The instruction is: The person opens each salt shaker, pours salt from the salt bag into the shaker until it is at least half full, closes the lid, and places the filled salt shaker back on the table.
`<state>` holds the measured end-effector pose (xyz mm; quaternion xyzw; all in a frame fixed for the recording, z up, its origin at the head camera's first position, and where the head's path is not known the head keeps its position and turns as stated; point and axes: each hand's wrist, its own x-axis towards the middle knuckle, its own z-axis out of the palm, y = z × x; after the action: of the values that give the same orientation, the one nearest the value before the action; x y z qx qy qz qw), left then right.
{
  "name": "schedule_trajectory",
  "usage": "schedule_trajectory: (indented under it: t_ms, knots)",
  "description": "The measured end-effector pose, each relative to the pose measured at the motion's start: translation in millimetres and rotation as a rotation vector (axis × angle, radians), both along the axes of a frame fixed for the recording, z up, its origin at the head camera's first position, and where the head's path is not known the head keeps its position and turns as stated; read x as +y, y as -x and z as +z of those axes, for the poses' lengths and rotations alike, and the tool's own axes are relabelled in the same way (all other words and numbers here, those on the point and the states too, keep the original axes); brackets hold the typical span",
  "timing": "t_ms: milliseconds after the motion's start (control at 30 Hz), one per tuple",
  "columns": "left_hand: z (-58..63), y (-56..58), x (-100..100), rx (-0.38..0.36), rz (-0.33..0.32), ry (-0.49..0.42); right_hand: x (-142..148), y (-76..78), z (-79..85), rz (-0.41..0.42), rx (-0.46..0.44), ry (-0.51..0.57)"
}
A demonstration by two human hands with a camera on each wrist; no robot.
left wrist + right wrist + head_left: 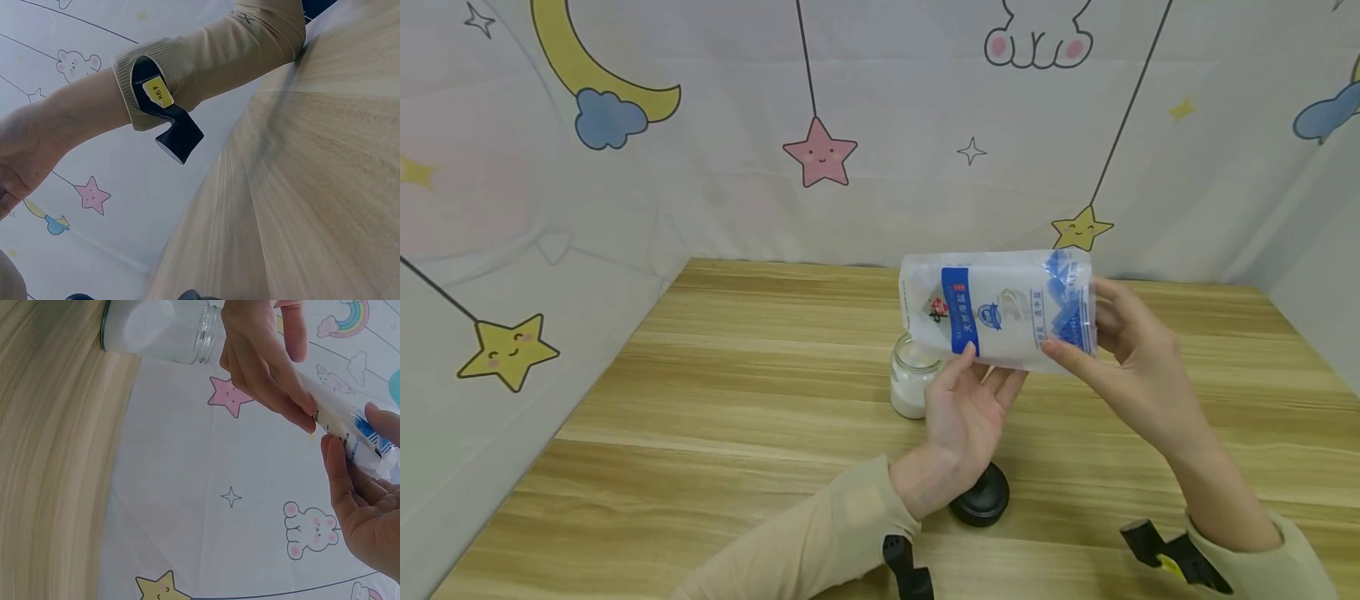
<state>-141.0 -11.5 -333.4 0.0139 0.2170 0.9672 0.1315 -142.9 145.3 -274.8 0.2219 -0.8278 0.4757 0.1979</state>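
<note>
Left hand (964, 421) palm-up, pinching one bag (1011, 292) at six o'clock, right hand (1142, 367) gripping its three-o'clock end, one jar (910, 392) at seven, one lid (985, 500)

A pale printed cloth backdrop (910, 212) fills the upper frame of the head view, a yellow crescent moon (560, 48) and blue cloud (610, 121) at upper left, a pink star (822, 158) at upper centre. Below spreads a wood-grain tabletop (737, 375), softly lit.
</note>
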Motion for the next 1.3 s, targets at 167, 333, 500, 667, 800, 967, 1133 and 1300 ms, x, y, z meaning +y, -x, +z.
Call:
schedule_trajectory:
  t_ms: [167,333,500,667,800,967,1133,1300]
  knots:
    - [-0.5,-0.1,0.9,0.011,0.014,0.013,-0.3,-0.2,0.7,-0.003,-0.001,-0.001]
    - [-0.5,-0.6,1.1,0.019,0.024,0.013,-0.8,-0.3,1.2,-0.006,-0.001,0.000]
    - [0.1,-0.5,0.8,0.019,0.022,0.019,-1.7,-0.2,1.4,-0.009,0.005,0.003]
    - [-0.2,0.3,0.7,0.031,0.017,0.043,-1.9,-0.3,1.4,-0.008,0.014,0.008]
    - [-0.4,1.1,1.1,0.032,0.027,0.057,-2.3,-0.5,1.4,-0.009,0.024,0.007]
    - [-0.7,2.3,1.8,0.026,0.037,0.077,-2.7,-0.2,0.5,0.005,0.052,0.005]
    - [-1.0,2.7,1.9,0.023,0.040,0.091,-3.6,0.0,0.3,0.013,0.066,0.002]
    - [-0.6,1.9,1.7,0.026,0.037,0.092,-3.7,0.2,0.4,0.015,0.069,0.000]
